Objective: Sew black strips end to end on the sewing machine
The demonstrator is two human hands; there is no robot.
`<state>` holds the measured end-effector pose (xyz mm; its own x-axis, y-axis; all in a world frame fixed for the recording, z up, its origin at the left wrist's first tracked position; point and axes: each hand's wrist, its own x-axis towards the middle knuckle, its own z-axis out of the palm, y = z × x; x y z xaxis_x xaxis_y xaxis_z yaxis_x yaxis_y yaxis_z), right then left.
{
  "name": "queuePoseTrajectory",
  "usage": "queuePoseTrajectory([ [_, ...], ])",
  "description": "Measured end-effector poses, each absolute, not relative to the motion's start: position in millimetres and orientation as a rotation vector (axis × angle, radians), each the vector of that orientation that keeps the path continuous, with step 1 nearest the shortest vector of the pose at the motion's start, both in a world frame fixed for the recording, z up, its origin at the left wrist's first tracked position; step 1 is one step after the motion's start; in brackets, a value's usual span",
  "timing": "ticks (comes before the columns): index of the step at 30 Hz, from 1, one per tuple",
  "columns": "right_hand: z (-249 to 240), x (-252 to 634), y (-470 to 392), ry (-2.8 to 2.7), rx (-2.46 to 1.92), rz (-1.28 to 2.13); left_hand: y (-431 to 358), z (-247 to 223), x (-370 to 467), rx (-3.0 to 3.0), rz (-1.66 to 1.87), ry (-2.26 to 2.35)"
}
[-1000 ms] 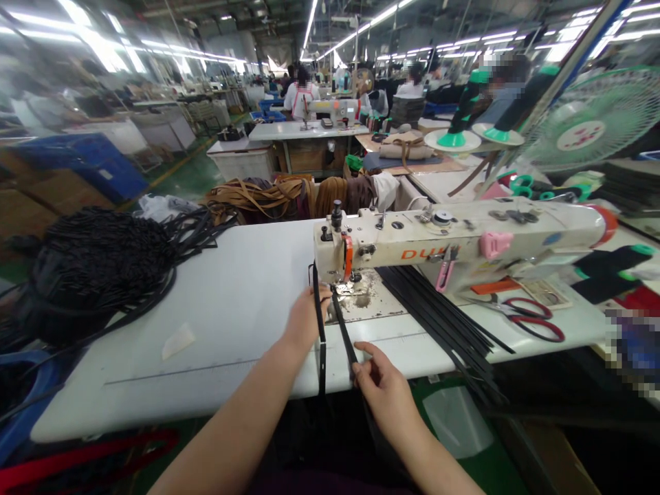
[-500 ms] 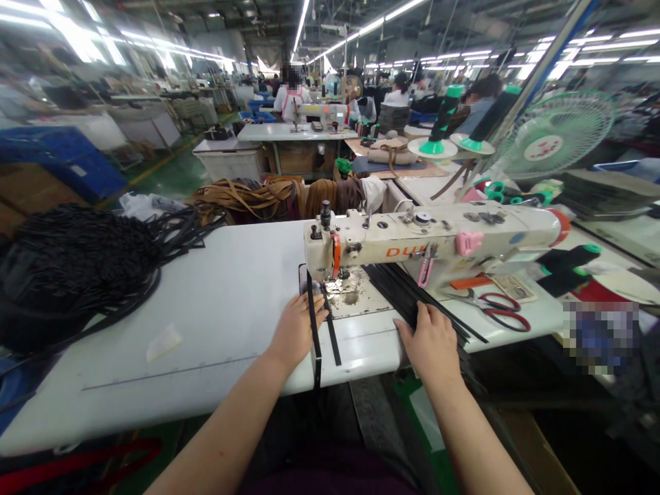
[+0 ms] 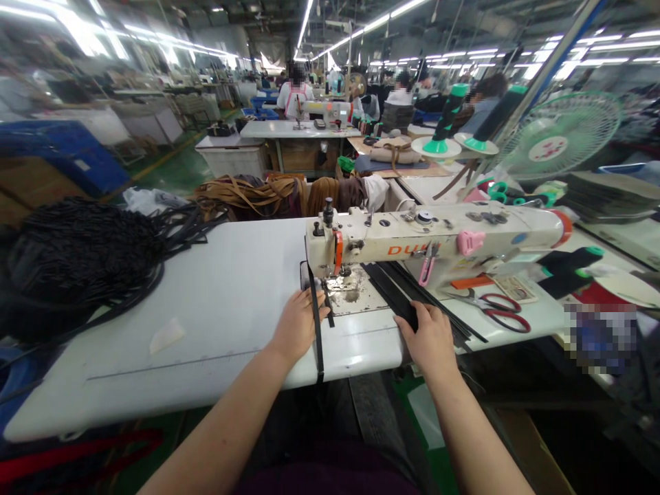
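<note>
My left hand (image 3: 298, 324) is closed on a long black strap (image 3: 318, 344), just in front of the sewing machine's (image 3: 381, 237) presser foot. From there the strap runs down over the table's front edge. The short end of a black strip (image 3: 331, 315) shows beside the fingertips, leading under the needle area. My right hand (image 3: 429, 335) lies over a bundle of black strips (image 3: 394, 295) to the right of the needle plate, with thumb and fingers bent at its near end. The fingertips' exact grip there is partly hidden.
Red-handled scissors (image 3: 502, 313) lie right of the bundle. Pink thread snips (image 3: 425, 269) hang on the machine. A large heap of black straps (image 3: 77, 265) sits at the left, and a pale scrap (image 3: 168, 335) lies on the white table (image 3: 227, 295). Thread cones (image 3: 446, 120) and a fan stand behind.
The short strip beside my left hand has slid forward toward the needle, so less of it shows. The long strap has shifted forward too. My right hand has barely moved on the bundle.
</note>
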<state>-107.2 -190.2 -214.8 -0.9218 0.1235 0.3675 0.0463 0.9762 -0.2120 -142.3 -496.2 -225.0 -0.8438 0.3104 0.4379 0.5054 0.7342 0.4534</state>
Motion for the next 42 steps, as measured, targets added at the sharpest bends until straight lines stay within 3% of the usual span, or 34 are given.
queuePoseTrajectory([
  [20, -225.7, -111.2, -192.8, -2.676, -0.059, 0.505, -496.0, -231.9, -147.6, -0.641, -0.807, -2.579],
  [42, -210.9, -106.4, -214.9, -2.687, 0.065, -0.069, -494.5, -236.2, -146.0, -0.625, -0.717, -2.560],
])
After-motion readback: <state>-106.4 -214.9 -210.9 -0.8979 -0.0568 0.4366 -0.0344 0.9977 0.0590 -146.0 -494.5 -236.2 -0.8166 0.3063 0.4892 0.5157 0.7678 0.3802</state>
